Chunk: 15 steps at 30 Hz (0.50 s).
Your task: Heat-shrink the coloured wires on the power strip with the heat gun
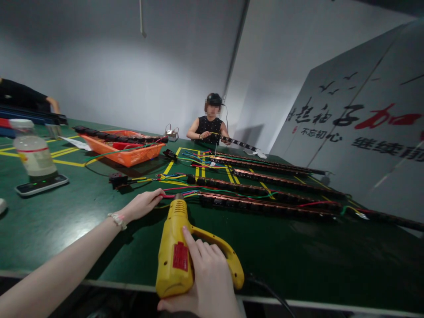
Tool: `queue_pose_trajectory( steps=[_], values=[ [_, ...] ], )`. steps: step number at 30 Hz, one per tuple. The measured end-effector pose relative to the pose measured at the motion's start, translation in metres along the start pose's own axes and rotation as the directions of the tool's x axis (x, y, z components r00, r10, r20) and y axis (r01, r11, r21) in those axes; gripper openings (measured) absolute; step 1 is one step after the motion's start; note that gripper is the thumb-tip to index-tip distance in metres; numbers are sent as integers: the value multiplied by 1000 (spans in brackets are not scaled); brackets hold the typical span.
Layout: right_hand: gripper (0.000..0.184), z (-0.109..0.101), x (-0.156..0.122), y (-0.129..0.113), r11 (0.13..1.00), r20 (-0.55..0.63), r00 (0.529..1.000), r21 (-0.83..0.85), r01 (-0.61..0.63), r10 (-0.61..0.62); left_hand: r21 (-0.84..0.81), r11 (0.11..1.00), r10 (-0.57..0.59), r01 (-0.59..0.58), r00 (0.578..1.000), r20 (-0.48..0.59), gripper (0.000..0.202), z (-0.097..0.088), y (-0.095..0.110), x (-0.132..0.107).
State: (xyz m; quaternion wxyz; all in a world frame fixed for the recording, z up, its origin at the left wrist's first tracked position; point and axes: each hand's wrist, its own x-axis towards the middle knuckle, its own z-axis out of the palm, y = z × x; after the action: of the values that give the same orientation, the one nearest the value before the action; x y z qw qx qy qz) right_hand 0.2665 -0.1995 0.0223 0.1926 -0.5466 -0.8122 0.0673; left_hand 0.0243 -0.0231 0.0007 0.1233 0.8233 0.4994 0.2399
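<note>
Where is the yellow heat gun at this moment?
The yellow heat gun is low in the centre of the head view, over the table, held by the right hand; its nozzle points at the coloured wires that the left hand pinches.

The grey wall board point(364, 132) on the right carried small black characters reading 不忘初心, set beneath a row of large brush-written characters in black and red that were too stylised and slanted to read with certainty. Further right on the same board a second small line began 继续前 and ran out of the frame. The red label point(180, 256) on the yellow heat gun point(172, 229) and the red-banded label on the bottle point(33, 152) bore print too small to read.
</note>
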Motion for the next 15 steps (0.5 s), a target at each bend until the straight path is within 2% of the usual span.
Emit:
queue_pose_trajectory(
  steps=[7, 15],
  values=[
    [129, -10, -3, 16, 995, -23, 995, -10, -97, 97, 32, 999, 2, -3, 999, 32, 37, -2, 2, -1],
    [129, 0, -9, 29, 995, -150, 987, -78, -65, 52, 29, 1000, -6, 5, 999, 38, 34, -2, 2, 2]
  ],
)
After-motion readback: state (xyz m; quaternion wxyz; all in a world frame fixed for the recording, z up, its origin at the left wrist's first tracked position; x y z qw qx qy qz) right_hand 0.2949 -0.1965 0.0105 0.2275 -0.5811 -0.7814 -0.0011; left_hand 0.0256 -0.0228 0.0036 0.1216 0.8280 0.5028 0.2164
